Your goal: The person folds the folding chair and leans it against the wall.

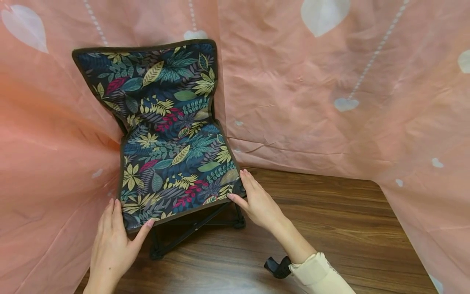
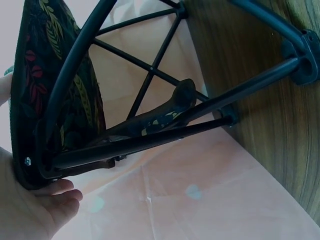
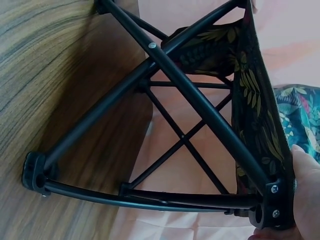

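Note:
A small folding chair (image 1: pixel 176 159) with dark leaf-printed fabric stands unfolded, backrest away from me, its black tube legs (image 1: pixel 198 226) crossing under the seat. My left hand (image 1: pixel 114 241) grips the seat's front left corner, thumb over the front edge. In the left wrist view its fingertips (image 2: pixel 62 192) curl beneath the black corner joint. At the front right corner, my right hand (image 1: pixel 258 204) holds the seat with the thumb on the fabric's edge and the fingers along the side. The right wrist view shows that corner's screwed plastic joint (image 3: pixel 272 205) against the palm.
Pink cloth with pale hearts (image 1: pixel 293 102) hangs behind the chair and on both sides, close to the backrest. The chair's feet (image 1: pixel 239 223) are on a brown wood-grain surface (image 1: pixel 330 216). A black strap-like piece (image 1: pixel 278 267) sits at my right wrist by the cream sleeve (image 1: pixel 319 273).

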### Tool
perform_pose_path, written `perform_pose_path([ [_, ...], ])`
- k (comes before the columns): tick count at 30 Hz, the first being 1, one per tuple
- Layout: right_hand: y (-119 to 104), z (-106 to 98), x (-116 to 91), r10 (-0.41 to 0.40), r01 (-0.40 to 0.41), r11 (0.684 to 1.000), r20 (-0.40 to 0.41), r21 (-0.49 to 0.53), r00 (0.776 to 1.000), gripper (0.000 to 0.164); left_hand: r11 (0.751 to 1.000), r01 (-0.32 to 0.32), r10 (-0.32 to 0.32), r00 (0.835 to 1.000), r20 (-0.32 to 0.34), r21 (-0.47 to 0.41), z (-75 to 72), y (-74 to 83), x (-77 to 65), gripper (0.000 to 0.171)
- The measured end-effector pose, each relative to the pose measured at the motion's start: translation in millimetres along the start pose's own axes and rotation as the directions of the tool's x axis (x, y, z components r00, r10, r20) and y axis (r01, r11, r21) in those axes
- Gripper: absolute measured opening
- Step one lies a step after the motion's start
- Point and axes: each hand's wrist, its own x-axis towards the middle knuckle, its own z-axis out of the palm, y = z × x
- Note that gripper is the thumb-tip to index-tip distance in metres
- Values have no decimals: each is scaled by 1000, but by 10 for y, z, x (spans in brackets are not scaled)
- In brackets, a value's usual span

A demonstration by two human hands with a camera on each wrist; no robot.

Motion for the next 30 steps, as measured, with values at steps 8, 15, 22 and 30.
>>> perform_pose_path([
  [8,-5,-8,1,-4,4,1000,-6,12,1000,81,996,12,-13,1000,-14,-87,11,5,10,100],
  [15,-9,-5,-2,-9,9,1000,-4,15,1000,81,995,17,-17,1000,8,-97,-19,-52,-33,102],
  [22,-21,-2,1,9,-9,999,11,36,1000,82,995,45,-42,999,34,-94,-53,-55,-40,105],
  [30,-58,-20,11,54,-56,996,33,74,998,80,994,74,-69,996,58,-86,-69,35,-5,112],
])
